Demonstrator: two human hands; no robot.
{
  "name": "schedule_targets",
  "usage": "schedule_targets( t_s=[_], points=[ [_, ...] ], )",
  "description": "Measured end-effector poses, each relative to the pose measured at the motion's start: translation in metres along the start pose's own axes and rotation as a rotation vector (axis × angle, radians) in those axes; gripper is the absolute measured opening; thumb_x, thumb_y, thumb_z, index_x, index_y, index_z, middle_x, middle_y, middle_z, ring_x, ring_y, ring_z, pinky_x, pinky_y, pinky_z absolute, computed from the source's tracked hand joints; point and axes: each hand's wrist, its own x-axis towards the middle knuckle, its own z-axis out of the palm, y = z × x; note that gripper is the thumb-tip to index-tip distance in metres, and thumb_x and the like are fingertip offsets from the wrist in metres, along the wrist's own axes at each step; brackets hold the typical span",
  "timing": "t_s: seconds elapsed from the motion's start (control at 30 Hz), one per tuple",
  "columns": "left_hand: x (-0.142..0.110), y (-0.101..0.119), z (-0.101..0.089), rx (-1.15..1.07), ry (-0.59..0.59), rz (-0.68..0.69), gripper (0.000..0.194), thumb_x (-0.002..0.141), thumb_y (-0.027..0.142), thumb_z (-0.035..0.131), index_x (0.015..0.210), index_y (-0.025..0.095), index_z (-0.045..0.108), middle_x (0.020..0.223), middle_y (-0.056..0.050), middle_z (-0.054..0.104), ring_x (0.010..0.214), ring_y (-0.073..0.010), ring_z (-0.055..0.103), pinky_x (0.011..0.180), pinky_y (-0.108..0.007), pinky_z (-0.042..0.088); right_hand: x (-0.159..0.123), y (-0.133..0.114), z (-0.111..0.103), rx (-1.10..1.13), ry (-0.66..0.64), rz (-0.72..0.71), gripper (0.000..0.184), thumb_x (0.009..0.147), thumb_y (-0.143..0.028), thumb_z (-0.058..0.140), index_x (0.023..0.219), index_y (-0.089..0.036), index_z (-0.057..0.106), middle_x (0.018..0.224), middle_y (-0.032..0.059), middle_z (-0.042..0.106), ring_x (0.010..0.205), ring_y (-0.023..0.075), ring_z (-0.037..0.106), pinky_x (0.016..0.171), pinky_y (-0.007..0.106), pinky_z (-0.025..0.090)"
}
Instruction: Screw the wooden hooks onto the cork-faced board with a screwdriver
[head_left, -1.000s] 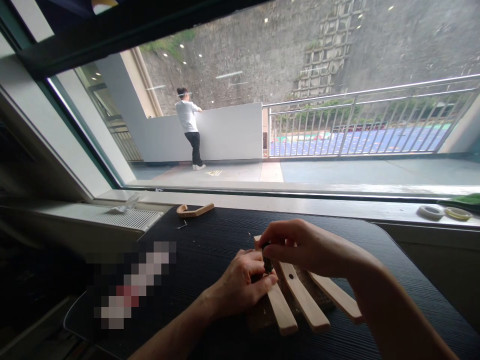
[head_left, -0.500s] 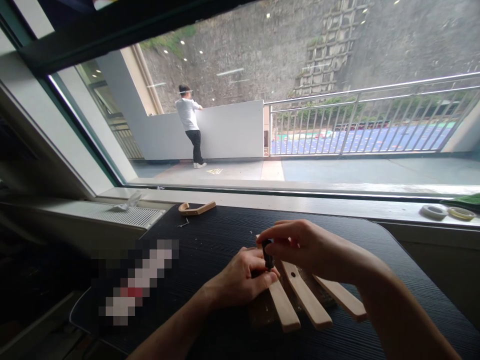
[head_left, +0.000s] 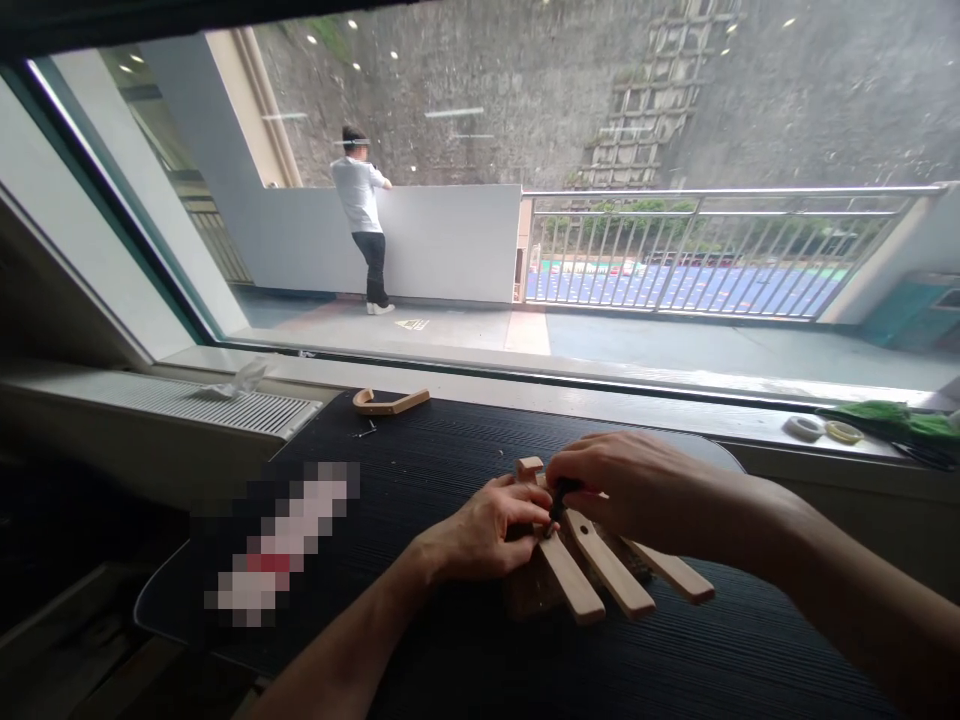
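Beneath both hands, several pale wooden hooks lie side by side, partly across a dark brown block. My left hand is closed at the leftmost hook, thumb and fingers around its upper part. Just over that spot, my right hand grips a short black-handled tool, tilted, its lower end by my left fingertips. Whether a screw sits under the tool is hidden. The middle hook has a dark round hole; the right hook is half covered by my right hand.
On the black table, a curved wooden hook lies at the far edge near small metal screws. Tape rolls and a green cloth rest on the windowsill. Outside the window stands a person.
The black-handled tool has gone from nearly upright to tilted, and my right hand has turned over it. The leftmost hook's curled end now shows. The camera view has shifted and levelled.
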Motion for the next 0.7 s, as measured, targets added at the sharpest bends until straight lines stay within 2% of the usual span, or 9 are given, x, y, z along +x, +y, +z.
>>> schedule_targets(
  t_s=[0.17,0.4,0.5,0.6,0.7],
  points=[
    [-0.001,0.001,-0.003,0.008,0.016,0.064,0.013,0.081,0.011,0.057,0.086,0.017,0.067,0.105,-0.003,0.066,0.105,-0.0167,0.056,0.099,-0.028,0.036,0.010,-0.010,-0.002,-0.055,-0.024,0.056,0.015,0.084,-0.018,0.049,0.074,-0.020,0.060,0.073,0.0004,0.066,0.066,0.0132,0.056,0.058,0.023,0.032],
    [-0.002,0.000,-0.006,0.034,0.010,0.056,0.014,0.078,0.010,0.058,0.086,0.018,0.066,0.107,-0.003,0.065,0.105,-0.0184,0.056,0.100,-0.031,0.035,0.014,-0.002,0.009,-0.147,0.003,0.075,0.019,0.090,-0.026,0.048,0.077,-0.019,0.059,0.068,0.0003,0.064,0.059,0.0134,0.056,0.052,0.024,0.029],
    [-0.001,-0.001,-0.006,0.021,-0.006,0.050,0.016,0.078,0.011,0.059,0.090,0.018,0.067,0.109,-0.004,0.064,0.106,-0.0189,0.055,0.100,-0.031,0.035,0.016,-0.002,0.011,-0.177,-0.016,0.077,0.017,0.090,-0.020,0.048,0.078,-0.020,0.060,0.070,0.0012,0.065,0.061,0.0144,0.057,0.053,0.024,0.029],
    [0.001,-0.001,-0.006,-0.024,-0.023,0.043,0.015,0.079,0.013,0.059,0.091,0.018,0.068,0.110,-0.004,0.065,0.108,-0.0199,0.054,0.102,-0.032,0.034,0.016,-0.004,0.010,-0.149,-0.053,0.004,0.015,0.085,-0.013,0.052,0.080,-0.021,0.063,0.078,0.0017,0.066,0.070,0.0157,0.059,0.057,0.025,0.032],
    [-0.001,-0.002,-0.015,-0.150,-0.040,-0.008,0.024,0.078,0.010,0.056,0.098,0.018,0.068,0.116,-0.005,0.063,0.111,-0.0202,0.054,0.103,-0.031,0.034,0.016,-0.004,0.013,-0.108,-0.075,-0.043,0.020,0.083,-0.009,0.051,0.083,-0.023,0.065,0.081,0.0018,0.066,0.075,0.0158,0.060,0.061,0.025,0.034]
  ],
)
